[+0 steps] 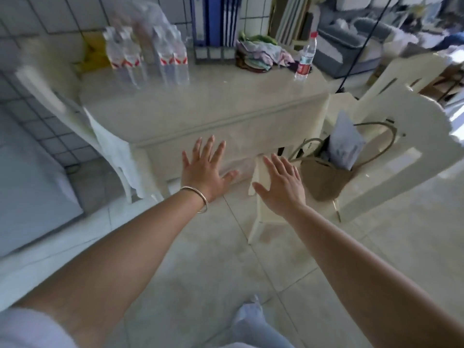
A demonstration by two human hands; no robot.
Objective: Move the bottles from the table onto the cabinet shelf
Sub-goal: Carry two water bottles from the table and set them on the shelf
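Left hand: the left hand (203,169) is stretched forward with fingers spread, palm down, holding nothing; a thin bangle (198,199) sits on its wrist.
Right hand: the right hand (281,187) is likewise spread flat and empty, just beside the left.
Bottles: a blurred cluster of water bottles (148,56) with red-and-white labels stands at the far left of the table (213,104); a single bottle (305,56) with a red cap stands alone at the far right edge.
On the table: a pile of cloths (261,54) lies between the cluster and the single bottle, with a wire rack of folders (216,23) behind it.
In the way: a cream chair (376,156) stands right of the table with a brown tote bag (326,172) on its seat; another chair (62,101), draped with white cloth, stands at the table's left end.
Cabinet shelf: cannot be told from this view.
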